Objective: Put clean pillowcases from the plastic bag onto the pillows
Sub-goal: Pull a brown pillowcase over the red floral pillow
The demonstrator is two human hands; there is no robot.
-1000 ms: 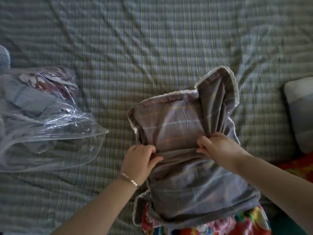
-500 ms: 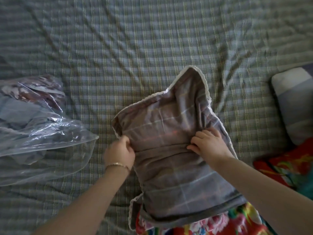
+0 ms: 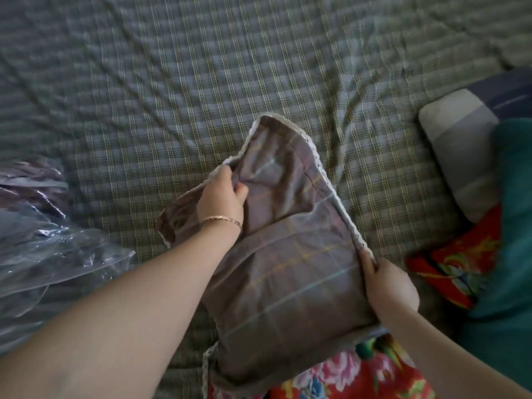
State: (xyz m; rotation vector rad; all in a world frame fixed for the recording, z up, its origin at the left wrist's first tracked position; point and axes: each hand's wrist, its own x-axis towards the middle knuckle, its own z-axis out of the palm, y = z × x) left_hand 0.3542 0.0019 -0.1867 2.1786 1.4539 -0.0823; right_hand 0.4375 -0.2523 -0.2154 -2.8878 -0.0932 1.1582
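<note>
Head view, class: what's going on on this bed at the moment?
A person is fitting a checked pillowcase onto a floral pillow on the bed. The left hand pinches the case's loose, lace-trimmed far end, and the right hand grips its right edge. The pillow's near end sticks out, not yet covered. The plastic bag, with more linen inside, lies to the left; a striped pillow lies on the right.

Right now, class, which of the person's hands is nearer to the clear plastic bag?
Left. The left hand grips the pillowcase at its upper-left edge, on the side facing the plastic bag; the right hand holds its right edge, farther from the bag.
</note>
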